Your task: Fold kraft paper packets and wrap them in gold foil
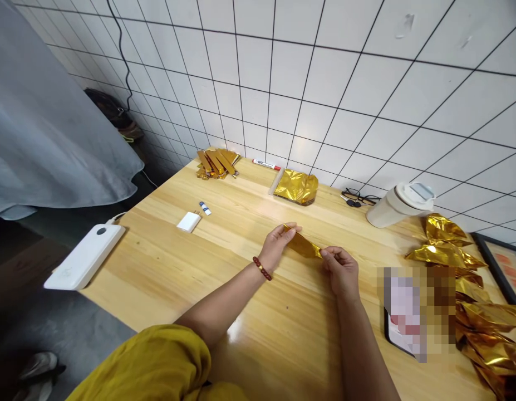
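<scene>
Between my two hands stretches a folded strip of shiny gold foil paper (303, 245), held just over the wooden table. My left hand (278, 240), with a dark red bead bracelet (261, 268) on its wrist, pinches the strip's far left end. At the near right end, the thumb and fingers of my right hand (341, 271) are closed on the foil. Beyond my hands lies a flat stack of gold foil sheets (297, 187). A pile of narrow folded gold strips (218, 162) sits at the table's far left corner.
Puffed gold foil pieces (487, 314) crowd the right side, near a partly blurred phone (402, 334). A cream tumbler (397, 206), glasses (360, 197) and a marker (266, 164) stand or lie along the tiled wall. At left are a white charger (188, 221) and a power bank (86, 256).
</scene>
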{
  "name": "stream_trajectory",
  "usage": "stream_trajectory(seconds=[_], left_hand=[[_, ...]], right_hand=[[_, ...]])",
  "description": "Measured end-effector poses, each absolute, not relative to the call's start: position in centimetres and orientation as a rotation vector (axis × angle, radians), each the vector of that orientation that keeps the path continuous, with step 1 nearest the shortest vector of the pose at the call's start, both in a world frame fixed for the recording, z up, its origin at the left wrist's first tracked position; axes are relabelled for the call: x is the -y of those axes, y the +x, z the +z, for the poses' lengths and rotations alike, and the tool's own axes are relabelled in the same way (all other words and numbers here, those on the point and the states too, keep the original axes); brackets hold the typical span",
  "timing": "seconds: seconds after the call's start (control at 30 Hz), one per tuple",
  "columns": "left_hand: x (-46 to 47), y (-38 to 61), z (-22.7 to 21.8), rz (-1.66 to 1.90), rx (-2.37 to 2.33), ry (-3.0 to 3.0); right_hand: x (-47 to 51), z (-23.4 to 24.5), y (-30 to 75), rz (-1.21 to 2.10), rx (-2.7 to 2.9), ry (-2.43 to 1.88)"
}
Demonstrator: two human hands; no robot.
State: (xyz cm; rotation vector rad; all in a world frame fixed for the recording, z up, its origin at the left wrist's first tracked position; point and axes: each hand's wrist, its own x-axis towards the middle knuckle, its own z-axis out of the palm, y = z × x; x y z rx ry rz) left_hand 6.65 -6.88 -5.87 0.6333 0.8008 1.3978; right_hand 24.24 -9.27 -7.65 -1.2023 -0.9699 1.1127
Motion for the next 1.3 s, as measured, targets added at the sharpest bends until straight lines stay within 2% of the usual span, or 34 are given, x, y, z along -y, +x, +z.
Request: stream_trajectory(seconds=[0.37,0.63,0.77,0.93,1.1,1.3], left_hand=[[7.2,6.3,-5.7,1.224,-0.610,0.559],[7.2,6.4,-6.0,1.242,-0.609,0.629],[6.9,6.9,-6.7,1.358,-0.714,0.630],[6.9,6.9,-6.5,1.229,-0.662,0.549],[6.9,6.3,-5.7,1.171,-0.621,0.433],[6.6,6.0,-5.8,1.193,-0.552,0.362]], right_hand=[[9.4,-7.3,24.2,1.112,0.998,-1.262],[9.4,-7.9,24.4,1.056,0.991,-1.262],[9.5,-7.6,24.3,0.768,1.080,-1.259],[9.9,-7.4,24.0,0.295,1.424,-1.225],[10.1,-7.7,23.6,0.186,1.687,-1.165],[10.3,-7.8,23.7,0.208,1.781,-1.101]])
